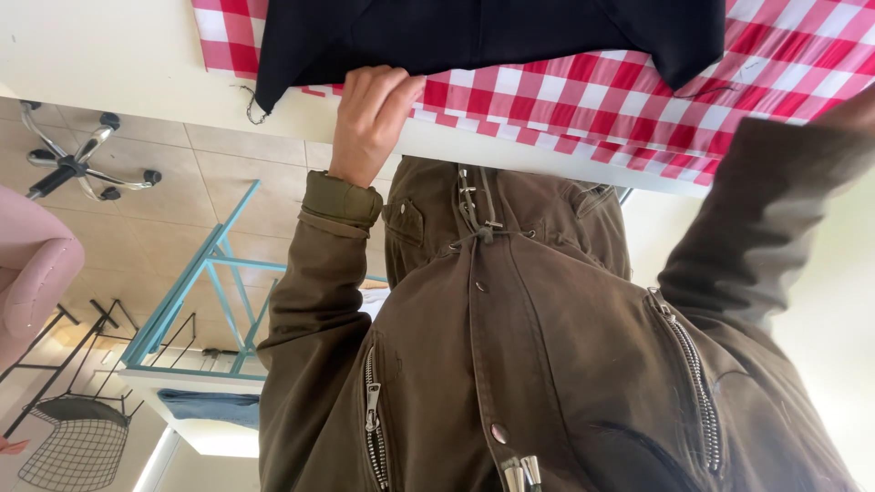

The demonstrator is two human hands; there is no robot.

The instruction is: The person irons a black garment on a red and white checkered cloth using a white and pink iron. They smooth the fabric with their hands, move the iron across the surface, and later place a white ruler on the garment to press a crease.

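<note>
The head camera looks almost straight down the person's own body, so the picture seems flipped, with the table at the top.

The left hand (369,118) reaches up to the near edge of the white table (109,55). Its fingers curl over the bottom edge of a black cloth (474,32) and pinch it. The cloth lies flat on a red and white checked tablecloth (775,73), which gives it a soft, smooth place to rest. A loose thread hangs off one corner of the black cloth. The hand grips right at the hem, most likely to keep the cloth from sliding or to pull it straight.

The right hand (852,107) is at the far side of the picture. Only a little bit of it shows past the sleeve, so I cannot tell if it is open or holding something.

The person's brown jacket (510,346) with zips fills the middle. Beside the body there is a tiled floor (173,210), a blue metal frame (214,273), a pink chair (32,273) and a black wire chair (77,446).
</note>
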